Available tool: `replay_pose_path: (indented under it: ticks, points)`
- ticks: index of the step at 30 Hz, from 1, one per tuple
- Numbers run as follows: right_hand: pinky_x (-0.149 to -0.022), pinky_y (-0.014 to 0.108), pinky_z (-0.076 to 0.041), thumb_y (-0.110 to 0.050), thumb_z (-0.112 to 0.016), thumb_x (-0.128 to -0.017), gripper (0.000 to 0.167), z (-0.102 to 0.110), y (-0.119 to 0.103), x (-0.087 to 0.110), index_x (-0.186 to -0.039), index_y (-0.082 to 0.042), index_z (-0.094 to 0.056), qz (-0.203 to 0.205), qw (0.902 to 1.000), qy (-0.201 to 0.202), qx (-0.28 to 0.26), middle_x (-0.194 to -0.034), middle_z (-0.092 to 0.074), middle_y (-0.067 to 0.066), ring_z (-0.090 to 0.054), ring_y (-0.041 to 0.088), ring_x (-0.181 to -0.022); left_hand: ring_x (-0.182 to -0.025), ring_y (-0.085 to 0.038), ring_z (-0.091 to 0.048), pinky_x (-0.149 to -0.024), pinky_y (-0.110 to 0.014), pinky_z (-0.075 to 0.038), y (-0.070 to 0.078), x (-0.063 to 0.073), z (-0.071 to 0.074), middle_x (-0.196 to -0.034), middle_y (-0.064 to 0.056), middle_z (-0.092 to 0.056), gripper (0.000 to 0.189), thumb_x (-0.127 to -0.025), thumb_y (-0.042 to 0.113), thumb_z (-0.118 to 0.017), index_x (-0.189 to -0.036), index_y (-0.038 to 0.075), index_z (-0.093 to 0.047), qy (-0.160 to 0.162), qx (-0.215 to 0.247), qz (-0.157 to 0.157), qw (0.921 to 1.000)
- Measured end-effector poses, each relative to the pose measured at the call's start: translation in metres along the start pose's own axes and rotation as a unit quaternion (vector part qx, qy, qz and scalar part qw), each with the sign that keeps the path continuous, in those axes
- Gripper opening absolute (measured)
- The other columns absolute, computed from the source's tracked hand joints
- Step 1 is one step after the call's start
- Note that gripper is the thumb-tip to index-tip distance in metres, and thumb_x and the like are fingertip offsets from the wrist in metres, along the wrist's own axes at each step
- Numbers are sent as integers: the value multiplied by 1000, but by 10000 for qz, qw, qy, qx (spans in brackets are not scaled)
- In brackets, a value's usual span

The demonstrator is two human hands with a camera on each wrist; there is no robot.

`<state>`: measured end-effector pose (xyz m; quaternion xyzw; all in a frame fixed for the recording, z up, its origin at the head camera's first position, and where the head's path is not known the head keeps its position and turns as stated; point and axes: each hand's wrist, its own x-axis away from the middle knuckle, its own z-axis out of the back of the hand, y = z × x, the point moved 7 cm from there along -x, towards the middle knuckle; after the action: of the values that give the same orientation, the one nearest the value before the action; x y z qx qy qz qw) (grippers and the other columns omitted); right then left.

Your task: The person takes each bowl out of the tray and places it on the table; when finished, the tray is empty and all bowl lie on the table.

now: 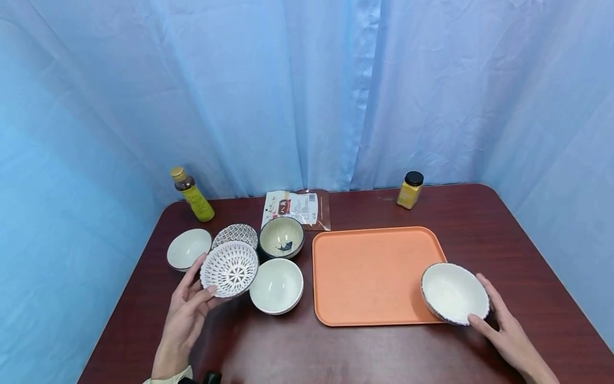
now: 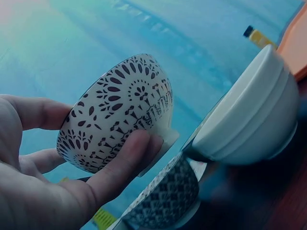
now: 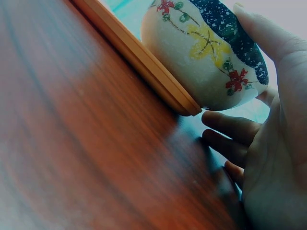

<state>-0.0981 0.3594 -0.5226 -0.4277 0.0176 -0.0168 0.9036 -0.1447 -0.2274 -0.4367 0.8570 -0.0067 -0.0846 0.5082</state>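
In the head view my left hand (image 1: 188, 309) holds a bowl with a dark petal pattern (image 1: 229, 268), tilted and raised above the table. The left wrist view shows its patterned outside (image 2: 120, 105), with the thumb near the foot and fingers at the rim. My right hand (image 1: 503, 330) grips a white bowl (image 1: 455, 293) by its right side, at the right edge of the orange tray (image 1: 374, 277). Its outside carries painted red and yellow flowers (image 3: 208, 43) and a dark speckled band under the rim. Some right fingers (image 3: 230, 127) lie apart from the bowl.
Left of the tray stand a plain white bowl (image 1: 276, 286), a bowl with a blue fish (image 1: 282, 238), a grid-patterned bowl (image 1: 236, 233) and another white bowl (image 1: 189, 249). Behind are a green-labelled bottle (image 1: 194, 196), a spice packet (image 1: 297, 207) and a yellow jar (image 1: 410, 190).
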Motion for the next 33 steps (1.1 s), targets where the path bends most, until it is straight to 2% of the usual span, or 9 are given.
replay_pose_path:
  ticks: [2,10,15,24,33]
  points:
    - [-84,-8,-14,-21,-59,-100,84,1,-2,0,-163,-30,-4,69,10000,44,7,-147,-5,-47,-13,-34,-118,-112,-18,-70,-82,-35,-64,1,2,5,-139,-4,-60,69,-94,-19,-41,-155,11,-31,-5,97,-65,9999]
    - [-84,-8,-15,-21,-60,-100,85,1,-3,-1,-163,-30,-4,98,9999,54,14,-148,-5,-46,-14,-34,-117,-112,-18,-70,-82,-36,-64,-6,13,23,-138,-3,-62,71,-94,-19,-40,-157,10,-28,145,219,-5,9997]
    - [-84,-8,-15,-20,-59,-100,84,1,-3,-1,-163,-29,-4,120,9999,50,-10,-149,-5,-46,-14,-34,-118,-111,-19,-70,-81,-37,-64,-13,21,34,-135,-4,-64,70,-94,-20,-39,-154,14,-35,275,337,30,9990]
    - [-86,-9,-16,-20,-59,-100,85,0,-3,-1,-163,-29,-4,129,9999,48,-52,-149,-6,-45,-15,-34,-119,-114,-18,-68,-83,-38,-64,-26,30,45,-136,-2,-62,67,-95,-18,-39,-150,19,-42,201,440,211,9986]
    - [-84,-8,-14,-23,-58,-101,84,0,-1,-1,-162,-31,-2,-13,10000,11,11,-149,-4,-45,-12,-33,-120,-111,-15,-69,-83,-36,-63,-36,37,56,-131,3,-65,65,-95,-16,-42,-144,26,-45,560,170,571,9967]
